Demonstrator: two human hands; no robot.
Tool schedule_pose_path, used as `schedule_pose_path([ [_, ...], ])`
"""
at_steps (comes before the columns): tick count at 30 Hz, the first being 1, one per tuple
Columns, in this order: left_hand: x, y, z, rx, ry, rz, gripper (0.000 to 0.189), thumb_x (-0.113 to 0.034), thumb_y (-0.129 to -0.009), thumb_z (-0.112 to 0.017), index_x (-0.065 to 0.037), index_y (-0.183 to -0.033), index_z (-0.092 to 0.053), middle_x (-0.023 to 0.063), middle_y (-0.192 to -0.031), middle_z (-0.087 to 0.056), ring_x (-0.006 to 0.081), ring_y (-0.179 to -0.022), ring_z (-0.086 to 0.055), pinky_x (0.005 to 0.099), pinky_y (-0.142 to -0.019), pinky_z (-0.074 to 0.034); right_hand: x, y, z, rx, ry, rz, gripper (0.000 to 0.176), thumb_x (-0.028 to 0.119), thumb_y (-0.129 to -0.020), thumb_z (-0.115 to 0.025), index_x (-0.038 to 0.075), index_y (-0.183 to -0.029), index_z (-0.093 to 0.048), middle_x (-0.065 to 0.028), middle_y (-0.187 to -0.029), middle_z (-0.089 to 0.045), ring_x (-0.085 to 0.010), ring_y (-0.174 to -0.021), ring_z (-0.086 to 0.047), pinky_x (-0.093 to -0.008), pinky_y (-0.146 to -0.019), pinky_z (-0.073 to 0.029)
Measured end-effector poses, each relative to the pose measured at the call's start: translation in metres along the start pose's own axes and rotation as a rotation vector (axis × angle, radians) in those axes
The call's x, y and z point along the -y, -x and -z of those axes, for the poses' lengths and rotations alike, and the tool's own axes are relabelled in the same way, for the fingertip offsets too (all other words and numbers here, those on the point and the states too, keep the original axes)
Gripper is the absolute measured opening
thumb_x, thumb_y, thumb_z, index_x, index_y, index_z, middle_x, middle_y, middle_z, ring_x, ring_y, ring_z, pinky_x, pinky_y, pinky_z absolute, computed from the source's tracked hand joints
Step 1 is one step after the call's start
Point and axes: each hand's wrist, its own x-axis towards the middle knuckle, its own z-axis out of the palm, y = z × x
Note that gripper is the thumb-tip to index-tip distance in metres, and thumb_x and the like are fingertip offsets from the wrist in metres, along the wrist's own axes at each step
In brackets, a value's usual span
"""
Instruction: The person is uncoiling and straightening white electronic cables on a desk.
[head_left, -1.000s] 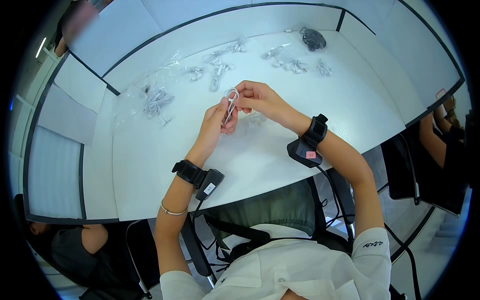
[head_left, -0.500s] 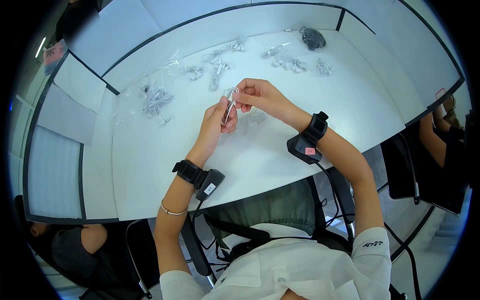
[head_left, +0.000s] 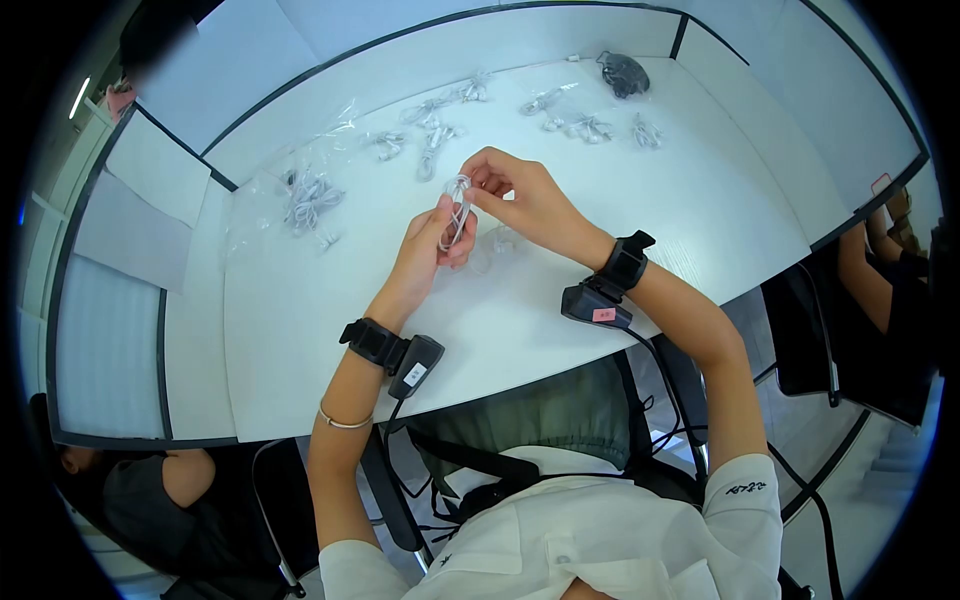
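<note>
A white cable (head_left: 457,198), wound into a long loop, stands out above the middle of the table. My left hand (head_left: 432,232) is closed around its lower part, with the thumb on the near side. At the upper end, the bent fingers and thumb of my right hand (head_left: 518,193) pinch the cable. Exactly which strand lies between those fingertips is too small to make out. Beneath my hands lies a clear plastic bag (head_left: 490,248), partly covered by them.
A larger heap of white cables (head_left: 314,200) lies on plastic at the left. Several bagged cable bundles (head_left: 432,152) spread across the far side, more (head_left: 582,128) toward the right. A dark round pouch (head_left: 624,76) sits by the back partition (head_left: 440,58). Other people are at both sides.
My right hand has shifted slightly up and left, its wrist turning a little. The loop's upper end now looks wider and rounder. My left hand keeps its hold.
</note>
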Motion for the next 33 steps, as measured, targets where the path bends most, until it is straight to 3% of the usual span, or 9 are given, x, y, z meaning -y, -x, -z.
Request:
schedule_pose_path([
  [3,-0.003,0.0,-0.002,0.036,-0.027,-0.011,0.049,-0.044,-0.098,-0.028,-0.004,-0.083,-0.052,-0.0047,-0.053,-0.032,0.0069,-0.047,-0.029,0.0225,-0.048,-0.026,0.006,0.001,0.003,0.032,0.009,-0.077,0.021,0.007,-0.084,-0.057,0.001,-0.104,-0.058,-0.0069,-0.072,-0.06,-0.0126,-0.065,-0.058,-0.0247,-0.061,-0.046],
  [6,-0.005,0.0,-0.002,0.041,-0.041,0.015,0.053,-0.049,-0.096,-0.028,-0.005,-0.083,-0.055,-0.0052,-0.054,-0.033,0.006,-0.049,-0.028,0.0219,-0.049,-0.026,-0.002,0.001,0.001,0.019,0.023,0.01,0.025,0.008,-0.084,-0.057,0.003,-0.108,-0.061,-0.0057,-0.068,-0.059,-0.0114,-0.063,-0.057,-0.025,-0.059,-0.045],
  [12,-0.002,0.002,0.0,0.064,-0.104,0.049,0.053,-0.05,-0.095,-0.031,-0.006,-0.077,-0.054,-0.0066,-0.054,-0.031,0.0056,-0.049,-0.027,0.0222,-0.05,-0.025,-0.004,-0.006,0.018,0.265,-0.011,-0.187,0.021,0.012,-0.088,-0.057,0.004,-0.106,-0.063,-0.0031,-0.081,-0.062,-0.0069,-0.072,-0.055,-0.0208,-0.069,-0.045],
  [15,-0.005,0.004,-0.003,0.08,-0.139,0.042,0.05,-0.047,-0.096,-0.031,-0.009,-0.068,-0.047,-0.0067,-0.053,-0.029,0.0057,-0.049,-0.025,0.022,-0.048,-0.022,-0.008,-0.006,0.024,0.336,-0.178,-0.178,0.021,0.015,-0.088,-0.058,0.001,-0.103,-0.064,-0.0022,-0.084,-0.063,-0.0065,-0.077,-0.055,-0.0209,-0.074,-0.045],
  [18,-0.003,0.004,0.0,0.124,-0.105,0.049,0.049,-0.048,-0.095,-0.033,-0.009,-0.07,-0.049,-0.0067,-0.054,-0.031,0.0057,-0.05,-0.026,0.0224,-0.049,-0.024,0.0,-0.006,0.029,0.345,-0.266,-0.215,0.023,0.019,-0.087,-0.059,0.001,-0.1,-0.064,-0.0012,-0.087,-0.063,-0.0064,-0.08,-0.055,-0.0204,-0.076,-0.044],
  [21,-0.007,0.005,-0.002,0.115,-0.101,0.019,0.049,-0.047,-0.096,-0.033,-0.009,-0.07,-0.049,-0.0064,-0.055,-0.031,0.0058,-0.05,-0.026,0.0224,-0.049,-0.023,0.005,-0.005,0.025,0.269,-0.329,-0.248,0.022,0.023,-0.087,-0.059,0.003,-0.095,-0.064,0.0,-0.084,-0.062,-0.0056,-0.077,-0.054,-0.0214,-0.073,-0.044],
  [27,-0.006,0.005,0.002,0.13,-0.098,0.034,0.047,-0.047,-0.096,-0.032,-0.011,-0.068,-0.043,-0.0064,-0.057,-0.03,0.0056,-0.051,-0.023,0.0223,-0.049,-0.022,0.0,-0.005,0.02,0.315,-0.304,-0.28,0.021,0.025,-0.088,-0.058,0.005,-0.092,-0.061,0.0017,-0.078,-0.058,-0.0042,-0.066,-0.048,-0.0213,-0.062,-0.04],
  [33,-0.003,0.005,0.001,0.151,-0.113,0.05,0.045,-0.048,-0.096,-0.03,-0.013,-0.069,-0.036,-0.006,-0.059,-0.028,0.0052,-0.052,-0.021,0.0221,-0.049,-0.019,0.003,-0.005,0.023,0.376,-0.364,-0.337,0.022,0.025,-0.09,-0.056,0.005,-0.096,-0.062,0.0007,-0.082,-0.06,-0.0056,-0.066,-0.05,-0.0205,-0.064,-0.043],
])
